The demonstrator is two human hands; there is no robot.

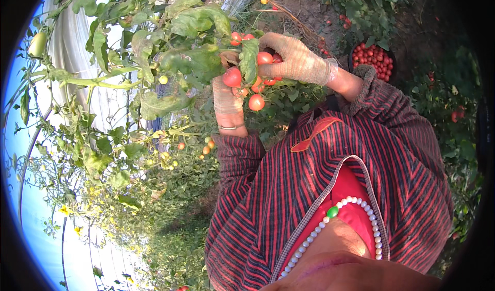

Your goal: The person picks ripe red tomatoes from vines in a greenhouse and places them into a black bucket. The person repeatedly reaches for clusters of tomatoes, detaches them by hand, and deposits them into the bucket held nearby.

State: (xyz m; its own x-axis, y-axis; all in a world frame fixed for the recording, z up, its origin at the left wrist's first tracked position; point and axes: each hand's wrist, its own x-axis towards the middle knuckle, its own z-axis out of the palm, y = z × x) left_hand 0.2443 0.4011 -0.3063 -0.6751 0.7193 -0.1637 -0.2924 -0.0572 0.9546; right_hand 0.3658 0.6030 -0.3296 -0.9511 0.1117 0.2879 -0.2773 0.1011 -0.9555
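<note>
My right hand (296, 61), in a pale knitted glove, reaches into a cluster of red tomatoes. Its fingers curve around a tomato (277, 58) at the cluster's upper right. From below left comes my left hand (228, 99), gloved too, with a bracelet (231, 127) at the wrist. It lies against a larger red tomato (232, 77), and its fingertips are hidden behind fruit and foliage. A curled green leaf (248, 59) hangs between the hands. Lower in the cluster hangs an orange-red tomato (256, 102).
A dark bucket (351, 57) full of small red tomatoes stands on the ground beyond my right forearm. Tomato vines (116, 83) with green and yellow fruit fill the left. Greenhouse plastic sheeting (69, 47) hangs behind them. A dry stem (288, 12) slants above my right hand.
</note>
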